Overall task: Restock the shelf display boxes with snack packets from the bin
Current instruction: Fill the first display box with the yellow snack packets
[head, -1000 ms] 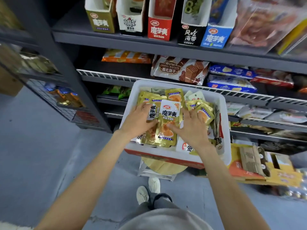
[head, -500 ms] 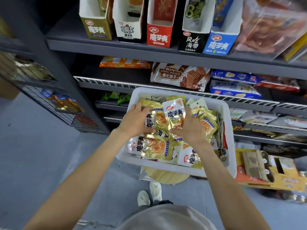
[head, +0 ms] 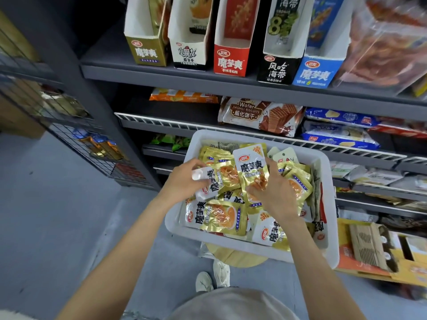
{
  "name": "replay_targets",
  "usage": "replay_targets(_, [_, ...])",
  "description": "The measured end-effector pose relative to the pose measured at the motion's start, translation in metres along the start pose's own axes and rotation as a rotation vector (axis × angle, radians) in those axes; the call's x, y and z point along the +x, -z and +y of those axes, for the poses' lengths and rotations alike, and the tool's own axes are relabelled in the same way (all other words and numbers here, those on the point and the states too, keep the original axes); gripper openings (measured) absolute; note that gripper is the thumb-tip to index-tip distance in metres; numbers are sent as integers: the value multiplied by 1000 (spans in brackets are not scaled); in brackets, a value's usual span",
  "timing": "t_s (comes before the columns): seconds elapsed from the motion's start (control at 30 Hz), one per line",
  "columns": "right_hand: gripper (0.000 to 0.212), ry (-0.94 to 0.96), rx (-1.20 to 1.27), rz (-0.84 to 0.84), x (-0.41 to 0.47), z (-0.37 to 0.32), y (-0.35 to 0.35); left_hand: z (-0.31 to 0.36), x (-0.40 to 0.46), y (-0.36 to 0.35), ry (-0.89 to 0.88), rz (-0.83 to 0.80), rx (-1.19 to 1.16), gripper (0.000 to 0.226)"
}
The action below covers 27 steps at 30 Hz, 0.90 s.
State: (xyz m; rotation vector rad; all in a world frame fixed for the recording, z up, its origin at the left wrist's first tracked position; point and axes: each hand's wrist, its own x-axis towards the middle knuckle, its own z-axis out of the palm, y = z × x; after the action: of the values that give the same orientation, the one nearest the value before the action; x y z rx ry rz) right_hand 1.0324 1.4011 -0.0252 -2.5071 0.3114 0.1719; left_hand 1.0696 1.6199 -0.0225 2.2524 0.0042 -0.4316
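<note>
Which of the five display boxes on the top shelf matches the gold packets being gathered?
The gold display box, leftmost in the row; the others are white, red, black and blue.

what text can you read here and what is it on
"魔芋爽": gold box, red box, blue box, gold packets in the bin
"风吃海带": black box
"8": packet in that box
"Wafer JIASHILI BISCUITS 威化饼干": wafer bag
"20%": packet tops
White box title, small print under the box titles, blue bags: too blurred to read.
</note>
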Motion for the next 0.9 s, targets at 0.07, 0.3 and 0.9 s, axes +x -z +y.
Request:
replay_targets(0.07, [73,9,54,17,0,1,1,2,-4,-5,32,84,-285,22])
replay_targets(0.3, [24,87,330,6,3,-15,27,0,-22,15,-101,291,-413,17])
replay_targets(0.9, [4,317,544,-167,34,-206,-43,-70,-32,199,-175,470,-386,21])
